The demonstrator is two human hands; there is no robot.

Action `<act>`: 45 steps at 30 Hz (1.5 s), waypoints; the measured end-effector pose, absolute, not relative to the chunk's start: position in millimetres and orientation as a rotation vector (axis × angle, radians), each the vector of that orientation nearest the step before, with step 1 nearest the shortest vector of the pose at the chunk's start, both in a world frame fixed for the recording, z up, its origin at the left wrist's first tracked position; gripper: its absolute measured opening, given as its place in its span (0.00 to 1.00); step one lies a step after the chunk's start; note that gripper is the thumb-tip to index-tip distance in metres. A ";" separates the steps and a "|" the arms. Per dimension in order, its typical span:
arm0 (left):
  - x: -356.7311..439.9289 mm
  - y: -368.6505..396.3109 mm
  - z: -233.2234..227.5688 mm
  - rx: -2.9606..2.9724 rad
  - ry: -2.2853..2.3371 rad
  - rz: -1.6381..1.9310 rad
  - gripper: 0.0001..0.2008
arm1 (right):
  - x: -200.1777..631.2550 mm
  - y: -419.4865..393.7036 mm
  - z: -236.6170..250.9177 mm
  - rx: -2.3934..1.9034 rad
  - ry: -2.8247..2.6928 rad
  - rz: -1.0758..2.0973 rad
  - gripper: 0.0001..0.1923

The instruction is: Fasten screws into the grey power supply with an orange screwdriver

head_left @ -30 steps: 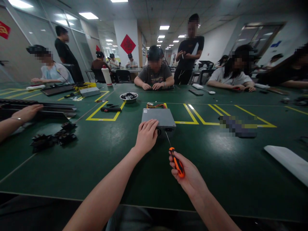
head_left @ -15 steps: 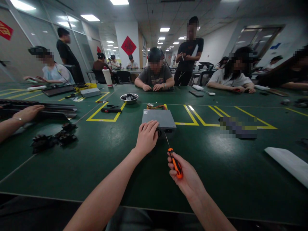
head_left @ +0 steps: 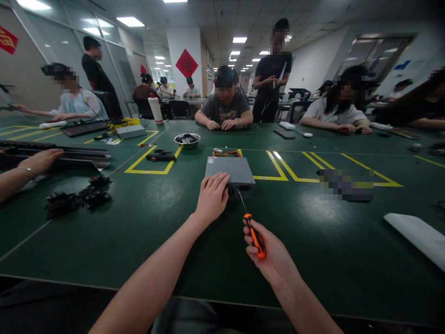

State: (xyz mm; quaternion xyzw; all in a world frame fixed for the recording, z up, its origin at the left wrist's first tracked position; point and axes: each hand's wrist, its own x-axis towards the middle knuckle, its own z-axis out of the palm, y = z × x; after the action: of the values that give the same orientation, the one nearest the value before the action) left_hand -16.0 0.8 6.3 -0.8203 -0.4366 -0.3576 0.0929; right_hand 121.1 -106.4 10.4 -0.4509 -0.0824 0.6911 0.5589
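A grey metal computer power supply (head_left: pixel 233 170) lies on the green table in front of me, its coloured cables (head_left: pixel 227 153) bunched at the far side. My left hand (head_left: pixel 213 197) holds its near left corner, fingers laid over the top and thumb out of sight. An orange and black screwdriver (head_left: pixel 256 240) is in the closed fingers of my right hand (head_left: pixel 269 255). Its thin shaft points up and away, the tip at the near face of the power supply beside the socket. Whether the tip sits in a screw is too small to tell.
A metal bowl (head_left: pixel 187 141) of small dark parts stands behind, left of the power supply. Black parts (head_left: pixel 79 197) lie at left, near a co-worker's hand (head_left: pixel 41 162) on long dark metal pieces. A white object (head_left: pixel 417 234) lies at right. Other people sit across the table.
The view has shifted very slightly. Both hands, the screwdriver and the power supply keep nearly the same places. At far left, a seated person's arm has reached outward.
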 end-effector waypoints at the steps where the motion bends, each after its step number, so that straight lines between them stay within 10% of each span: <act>1: -16.2 0.9 6.3 -2.435 -1.297 -1.060 0.19 | 120.9 -105.7 9.9 -1.062 -0.196 1.629 0.05; 28: -15.5 -3.1 9.0 -2.414 -1.285 -1.110 0.18 | 124.4 -105.9 8.8 -1.090 -0.282 1.613 0.06; 45: -3.1 -25.1 21.0 -2.978 -2.107 -2.924 0.15 | 130.3 -137.1 15.5 -1.199 -0.727 1.408 0.11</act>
State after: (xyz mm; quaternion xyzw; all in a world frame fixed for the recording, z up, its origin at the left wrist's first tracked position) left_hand -3.1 -25.1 21.0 -0.4586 -0.3245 -0.4503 -0.6940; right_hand 130.3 -137.1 15.5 -0.5057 -0.3068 0.5937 0.5457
